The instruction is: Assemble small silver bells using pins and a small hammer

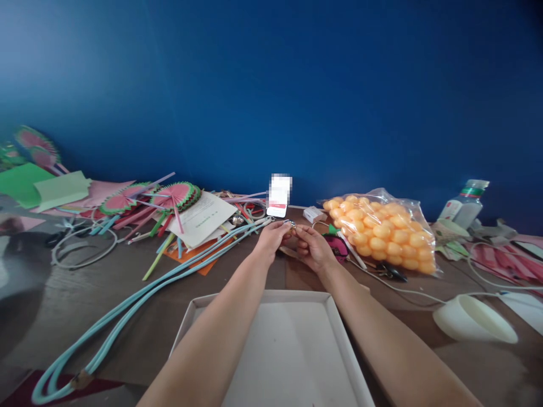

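Note:
My left hand (274, 237) and my right hand (313, 244) meet near the middle of the view, beyond the far edge of a white shallow box (292, 345). A small shiny metal piece (292, 225) is pinched between the fingertips of both hands; its exact shape is too small to tell. Light blue cords (139, 297) run from beside my left hand to the lower left, looping back there. A lit phone (279, 195) stands upright just behind my hands.
To the right lie a clear bag of orange balls (384, 232), a bottle (464, 206) and a white paper cup (474, 319) on its side. Pink and green paper fans (176, 200), papers (203, 217) and a white cable loop (85, 247) lie left. A blue wall (271, 90) rises behind.

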The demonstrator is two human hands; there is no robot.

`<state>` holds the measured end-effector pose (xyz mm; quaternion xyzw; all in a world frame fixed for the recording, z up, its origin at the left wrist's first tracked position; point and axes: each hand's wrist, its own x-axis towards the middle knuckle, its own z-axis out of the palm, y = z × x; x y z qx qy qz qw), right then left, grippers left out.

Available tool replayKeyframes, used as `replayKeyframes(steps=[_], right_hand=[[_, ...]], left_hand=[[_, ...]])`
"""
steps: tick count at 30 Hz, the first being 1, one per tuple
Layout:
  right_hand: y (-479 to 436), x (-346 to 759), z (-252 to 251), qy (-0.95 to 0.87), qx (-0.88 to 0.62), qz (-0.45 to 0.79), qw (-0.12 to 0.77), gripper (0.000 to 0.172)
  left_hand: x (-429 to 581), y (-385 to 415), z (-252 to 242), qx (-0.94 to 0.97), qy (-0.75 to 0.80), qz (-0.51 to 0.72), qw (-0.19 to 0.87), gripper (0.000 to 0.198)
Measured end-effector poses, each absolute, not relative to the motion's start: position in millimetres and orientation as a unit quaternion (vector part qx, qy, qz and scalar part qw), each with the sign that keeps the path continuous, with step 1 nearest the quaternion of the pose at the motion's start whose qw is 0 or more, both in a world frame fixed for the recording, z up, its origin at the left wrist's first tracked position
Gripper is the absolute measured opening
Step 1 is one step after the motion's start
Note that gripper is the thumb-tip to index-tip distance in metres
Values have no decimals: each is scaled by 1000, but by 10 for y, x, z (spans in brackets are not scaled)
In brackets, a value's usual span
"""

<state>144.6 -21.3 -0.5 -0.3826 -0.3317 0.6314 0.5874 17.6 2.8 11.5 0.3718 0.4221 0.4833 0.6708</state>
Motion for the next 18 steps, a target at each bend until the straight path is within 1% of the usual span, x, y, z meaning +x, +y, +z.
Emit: replayKeyframes(steps=[12, 18], right_hand=[[-212, 1449, -25, -325, -376, 625, 602, 32], [-234, 1437, -7, -335, -378, 624, 596, 33]], left_hand=[[180, 12, 156, 365, 423, 490, 669, 21], [185, -6, 169, 359, 422, 492, 672, 20]])
